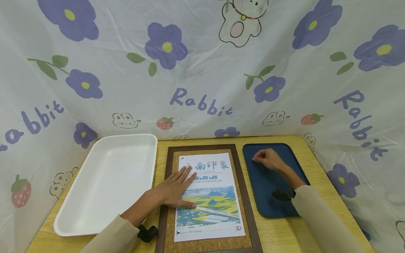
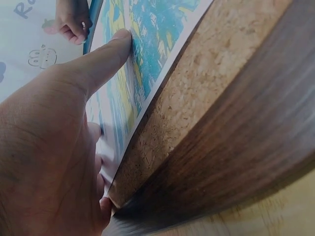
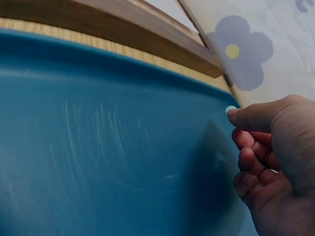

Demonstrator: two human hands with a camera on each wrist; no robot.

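A printed poster point(image 1: 210, 196) with a landscape picture lies on a cork board point(image 1: 209, 245) in a brown wooden frame point(image 1: 248, 203). Spread flat across the poster's left side, my left hand point(image 1: 177, 188) presses on it with straight fingers; its thumb point(image 2: 110, 56) reaches over the picture. Small shiny tacks sit at the poster's upper left corner and lower left corner. Over the far part of the blue tray point(image 1: 269, 189), my right hand point(image 1: 269, 159) pinches a small pale round thumbtack point(image 3: 230, 110) between thumb and fingertips. The tack's point is hidden by the fingers.
To the left of the board stands a large white tray point(image 1: 107, 186). Everything rests on a wood-grain table point(image 1: 278, 233). A white cloth point(image 1: 202, 70) printed with flowers and rabbits hangs close behind the table and at both sides.
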